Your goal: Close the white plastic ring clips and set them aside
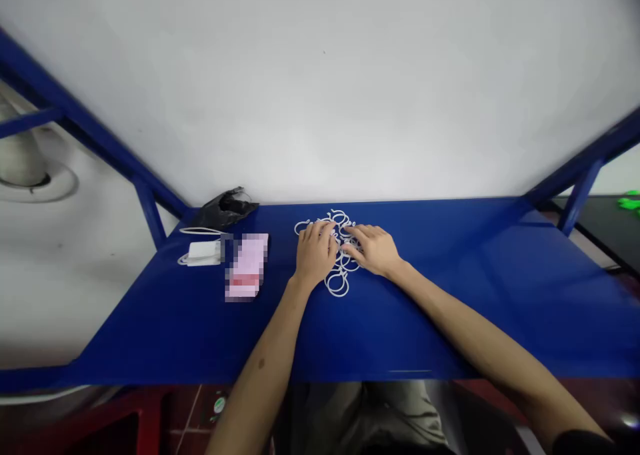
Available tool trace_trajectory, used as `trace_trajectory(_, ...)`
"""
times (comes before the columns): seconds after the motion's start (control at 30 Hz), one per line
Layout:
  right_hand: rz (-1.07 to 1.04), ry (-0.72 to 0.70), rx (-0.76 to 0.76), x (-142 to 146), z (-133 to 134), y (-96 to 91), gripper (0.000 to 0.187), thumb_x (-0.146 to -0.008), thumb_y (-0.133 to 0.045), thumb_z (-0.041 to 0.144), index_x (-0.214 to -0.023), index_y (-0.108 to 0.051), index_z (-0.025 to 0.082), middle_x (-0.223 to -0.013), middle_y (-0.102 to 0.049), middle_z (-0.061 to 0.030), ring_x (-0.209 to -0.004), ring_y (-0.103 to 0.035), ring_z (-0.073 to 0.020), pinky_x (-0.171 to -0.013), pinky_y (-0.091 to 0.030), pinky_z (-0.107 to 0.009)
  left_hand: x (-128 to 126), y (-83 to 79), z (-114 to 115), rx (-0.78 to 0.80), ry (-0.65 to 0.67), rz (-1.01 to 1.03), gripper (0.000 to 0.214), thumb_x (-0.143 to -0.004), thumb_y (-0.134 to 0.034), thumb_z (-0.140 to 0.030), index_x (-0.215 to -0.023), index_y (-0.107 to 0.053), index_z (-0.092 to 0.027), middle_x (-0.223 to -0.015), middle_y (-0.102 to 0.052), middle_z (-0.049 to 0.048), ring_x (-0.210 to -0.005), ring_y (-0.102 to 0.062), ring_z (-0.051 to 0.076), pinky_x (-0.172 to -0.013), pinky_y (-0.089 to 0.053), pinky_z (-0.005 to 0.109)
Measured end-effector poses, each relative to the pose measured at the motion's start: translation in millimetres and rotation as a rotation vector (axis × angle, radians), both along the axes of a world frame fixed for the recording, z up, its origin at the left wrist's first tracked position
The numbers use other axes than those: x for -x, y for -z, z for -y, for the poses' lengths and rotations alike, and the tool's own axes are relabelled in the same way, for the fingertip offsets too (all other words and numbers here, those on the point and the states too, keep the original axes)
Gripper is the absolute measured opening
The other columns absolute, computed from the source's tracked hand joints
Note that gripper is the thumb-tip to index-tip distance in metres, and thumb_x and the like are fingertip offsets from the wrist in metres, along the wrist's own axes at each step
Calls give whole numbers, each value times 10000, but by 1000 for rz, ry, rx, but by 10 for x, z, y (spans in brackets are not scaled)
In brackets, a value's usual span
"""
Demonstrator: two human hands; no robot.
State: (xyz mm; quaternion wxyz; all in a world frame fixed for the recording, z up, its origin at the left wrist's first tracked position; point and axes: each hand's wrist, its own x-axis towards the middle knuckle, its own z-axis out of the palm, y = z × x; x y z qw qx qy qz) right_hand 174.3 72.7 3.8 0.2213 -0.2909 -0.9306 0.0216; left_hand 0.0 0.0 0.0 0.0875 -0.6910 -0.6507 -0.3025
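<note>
A loose pile of several thin white rings [338, 283], each with a small knob-like joint, lies on the blue table. Over its left side is my left hand [315, 251], palm down, with the fingers stretched forward and lying on the rings. My right hand [375, 248] covers the right side of the pile, fingers extended toward the left hand and the thumb apart. Part of the pile is hidden under both hands. Neither hand visibly grips a ring.
To the left lie a phone-like pink item [249, 265], blurred out, and a white charger [204, 253] with a cable. A black plastic bag [225, 209] sits behind them near the wall. Blue metal bars [150, 211] slope up at both ends of the table [480, 268].
</note>
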Motion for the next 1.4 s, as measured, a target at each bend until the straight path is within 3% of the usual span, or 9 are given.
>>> trace_trajectory(0.23,-142,169,-57,-359,46,-55,441,-1025,-374,479,-1245,-593,166,-1157,-666,-117,-1029,-598,-254,-913,-468,-382,29,-55,8,16,-197,16,334,-963,-415,-219,-1246,-589,-187,-1262,-618,109,-1156,-534,279,-976,-409,429)
trace_trajectory(0.4,-135,189,-1,-674,-51,48,416,-1031,-354,444,-1227,-592,166,-1150,-648,-129,-1071,-575,-270,-971,-463,-432,99,2,-30,37,-217,28,315,-942,-452,-217,-1208,-613,-166,-1200,-651,127,-1129,-543,315,-956,-413,452)
trace_trajectory(0.67,-253,202,106,-695,-148,30,362,-1028,-366,410,-1170,-617,192,-1112,-650,-107,-1066,-560,-264,-997,-444,-439,192,-59,-55,-20,-267,29,305,-970,-394,-200,-1160,-632,-187,-1153,-678,104,-1083,-546,307,-914,-407,446)
trace_trajectory(0.83,-100,234,164,-804,-151,-53,309,-1022,-410,367,-1077,-654,186,-1054,-665,-92,-992,-581,-237,-931,-467,-385,205,-51,-67,-142,-160,11,292,-948,-402,-162,-1076,-662,-198,-1063,-704,81,-1025,-555,285,-884,-403,426)
trace_trajectory(0.93,38,218,158,-842,-154,-33,270,-967,-538,410,-1040,-666,183,-1049,-650,-102,-962,-582,-245,-898,-473,-390,197,-39,-67,-190,-96,-11,259,-954,-419,-187,-1030,-666,-195,-1016,-715,80,-996,-562,273,-878,-404,418)
trace_trajectory(1.03,74,225,117,-849,-132,16,175,-940,-587,328,-975,-661,172,-1042,-636,-108,-946,-573,-242,-890,-467,-389,147,-49,-57,-236,-46,-55,228,-952,-444,-188,-998,-668,-194,-971,-719,74,-966,-569,261,-866,-414,402)
trace_trajectory(1.17,-27,211,169,-860,-39,52,99,-944,-561,245,-906,-614,171,-974,-656,-86,-884,-596,-206,-801,-477,-320,-61,-119,20,-278,75,-112,191,-941,-481,-171,-999,-662,-190,-908,-716,58,-931,-574,237,-892,-423,389)
trace_trajectory(1.3,-217,113,301,-847,141,-12,120,-981,-518,299,-945,-572,198,-866,-696,-19,-664,-612,-129,-615,-444,-242,-390,-192,201,-229,185,-78,146,-927,-556,-234,-1030,-654,-201,-907,-723,42,-928,-585,228,-887,-427,389)
trace_trajectory(1.4,-345,-2,252,-826,299,-95,153,-997,-501,334,-946,-561,203,-834,-699,-14,-614,-598,-112,-587,-432,-232,-603,-206,329,-156,189,5,158,-940,-578,-289,-1058,-645,-210,-896,-732,26,-898,-594,216,-868,-423,393)
